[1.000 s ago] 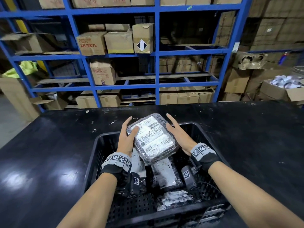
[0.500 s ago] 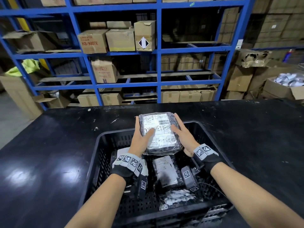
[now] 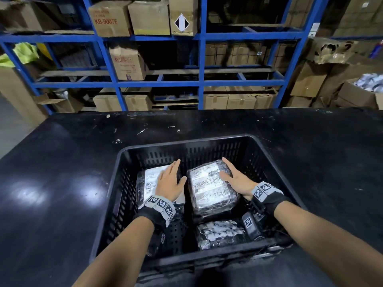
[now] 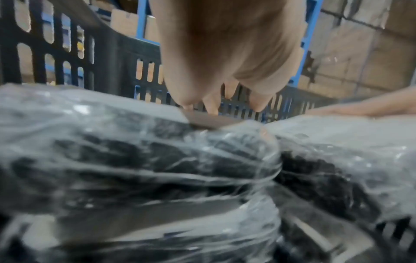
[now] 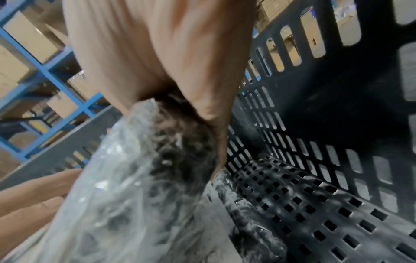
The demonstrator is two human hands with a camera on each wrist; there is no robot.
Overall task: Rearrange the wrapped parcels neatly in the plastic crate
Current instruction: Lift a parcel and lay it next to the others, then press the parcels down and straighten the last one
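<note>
A black plastic crate (image 3: pixel 124 177) stands on the black table. Inside, at the far left, lies a wrapped parcel with a white label (image 3: pixel 150 179). My left hand (image 3: pixel 170 177) rests flat on it with straight fingers, as the left wrist view shows (image 4: pixel 213 105). Beside it is a second film-wrapped labelled parcel (image 3: pixel 209 187), slightly tilted. My right hand (image 3: pixel 232 177) holds its right edge, thumb on the label and fingers down the side; the edge sits between thumb and fingers (image 5: pixel 180 110). A third crumpled parcel (image 3: pixel 219 233) lies near the front wall.
Blue shelving (image 3: pixel 200 59) with cardboard boxes stands behind the table. More boxes (image 3: pixel 360 94) are stacked at the right. The crate's perforated floor (image 5: pixel 315 204) shows bare to the right of the held parcel. The table (image 3: pixel 62 172) spreads around the crate.
Both hands brought the labelled parcel down from above the crate into its far right part. My left hand let go of it and moved onto the left parcel.
</note>
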